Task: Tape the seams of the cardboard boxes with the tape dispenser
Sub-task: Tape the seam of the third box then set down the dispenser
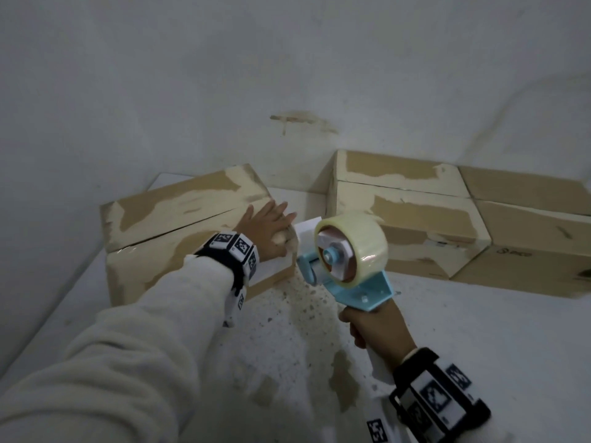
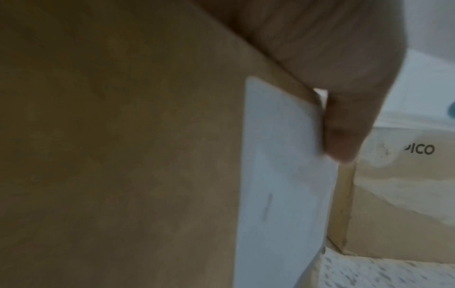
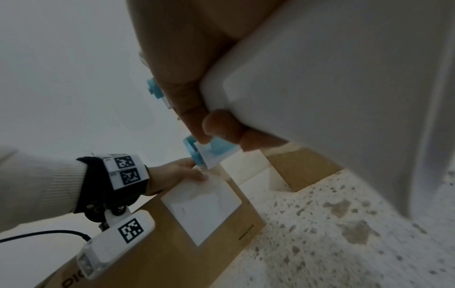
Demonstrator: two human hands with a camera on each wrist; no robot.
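A cardboard box [image 1: 179, 212] with a split top seam stands at the left on the table. My left hand [image 1: 273, 223] lies on its near right corner, fingers straight on the top. In the left wrist view the thumb [image 2: 349, 126] rests down the side by a white label [image 2: 283, 175]. My right hand [image 1: 374, 327] grips the white handle of a light-blue tape dispenser [image 1: 348, 251] carrying a clear roll. In the right wrist view the dispenser's front [image 3: 204, 154] sits at the box's corner, right by my left hand [image 3: 174, 175].
Two more cardboard boxes [image 1: 406, 212] [image 1: 537, 225] stand side by side at the back right against a white wall. The white table [image 1: 287, 362] is speckled and stained in front of me. Its left edge runs close to the left box.
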